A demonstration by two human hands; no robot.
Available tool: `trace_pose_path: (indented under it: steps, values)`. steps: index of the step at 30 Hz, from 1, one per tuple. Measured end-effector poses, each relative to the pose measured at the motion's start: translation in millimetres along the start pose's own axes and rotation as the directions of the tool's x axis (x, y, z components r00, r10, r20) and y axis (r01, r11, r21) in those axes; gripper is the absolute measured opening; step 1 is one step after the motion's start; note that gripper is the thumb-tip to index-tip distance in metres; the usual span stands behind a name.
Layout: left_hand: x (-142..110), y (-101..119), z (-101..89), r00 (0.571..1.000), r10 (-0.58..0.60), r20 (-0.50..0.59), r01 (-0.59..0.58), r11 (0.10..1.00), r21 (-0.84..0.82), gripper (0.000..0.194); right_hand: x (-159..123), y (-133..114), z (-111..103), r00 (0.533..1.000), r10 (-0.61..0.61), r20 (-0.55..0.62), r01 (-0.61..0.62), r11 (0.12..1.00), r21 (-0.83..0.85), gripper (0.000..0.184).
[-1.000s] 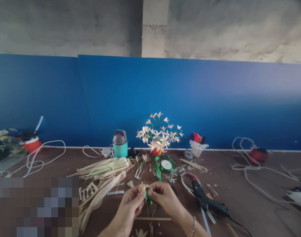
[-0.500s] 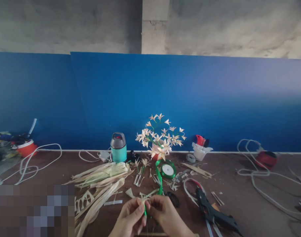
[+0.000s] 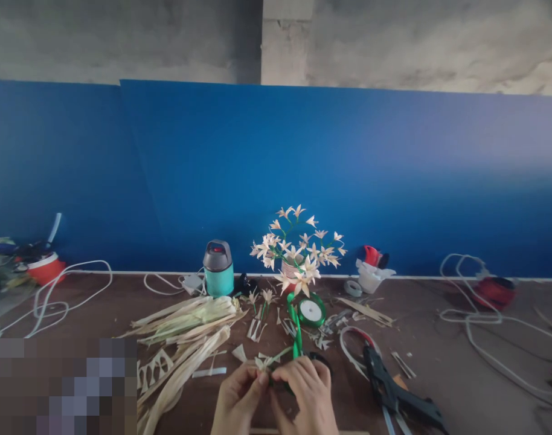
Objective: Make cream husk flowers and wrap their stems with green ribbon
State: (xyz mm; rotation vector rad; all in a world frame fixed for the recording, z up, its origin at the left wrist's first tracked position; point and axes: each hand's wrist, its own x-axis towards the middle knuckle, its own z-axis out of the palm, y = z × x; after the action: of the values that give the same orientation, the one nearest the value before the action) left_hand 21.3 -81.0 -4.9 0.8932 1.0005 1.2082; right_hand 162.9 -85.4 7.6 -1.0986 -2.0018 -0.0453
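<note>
My left hand [image 3: 242, 396] is closed in a pinch on a pale husk flower [image 3: 263, 362], its petals pointing up and away above the fingertips. Close against it, my right hand [image 3: 307, 386] has its fingertips together at the flower's base, on a bit of green ribbon that is mostly hidden there. A roll of green ribbon [image 3: 311, 310] lies beyond the hands, with a twisted length hanging down towards the right hand. Dark scissors [image 3: 322, 362] lie partly covered behind that hand. Two small finished husk flowers [image 3: 261, 297] with green stems rest on the table.
Long dried husks [image 3: 185, 362] are heaped at left. A black glue gun [image 3: 400, 389] lies at right, its cord near. Behind stand a turquoise flask [image 3: 218, 278], a potted bunch of husk flowers [image 3: 298, 248] and a white container [image 3: 371, 278]. White cables [image 3: 470, 326] loop on the table.
My right hand has turned over and its back now faces up more, fingers at the flower's base. The bright green strip below the left fingers is now largely hidden. The view has tilted slightly.
</note>
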Motion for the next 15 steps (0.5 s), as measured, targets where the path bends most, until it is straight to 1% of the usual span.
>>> trace_pose_path:
  steps: [5, 8, 11, 12, 15]
  values:
    - [-4, 9, 1.1, 0.993, 0.101, 0.054, -0.107, 0.986, 0.127, 0.029, 4, -2, -5, 0.995, -0.090, -0.040, 0.086, 0.993, -0.083, 0.017]
    - [-3, 4, 1.2, 0.990, 0.135, 0.041, -0.139, 0.980, 0.139, 0.026, 4, -2, -7, 0.996, -0.080, -0.045, 0.076, 0.993, -0.091, 0.016]
    - [1, -8, -0.2, 0.996, 0.077, 0.035, -0.079, 0.995, 0.054, 0.029, 3, -1, -6, 0.999, -0.012, -0.032, 0.011, 0.999, -0.047, 0.015]
    - [3, -11, -0.7, 0.997, 0.060, 0.038, -0.060, 0.998, 0.003, 0.031, 2, 0, -5, 1.000, 0.017, -0.027, -0.018, 1.000, -0.022, 0.014]
    - [6, -16, -0.6, 0.998, 0.015, 0.062, -0.006, 0.989, -0.146, 0.027, 0, 2, -3, 0.994, 0.105, -0.019, -0.104, 0.993, 0.060, 0.012]
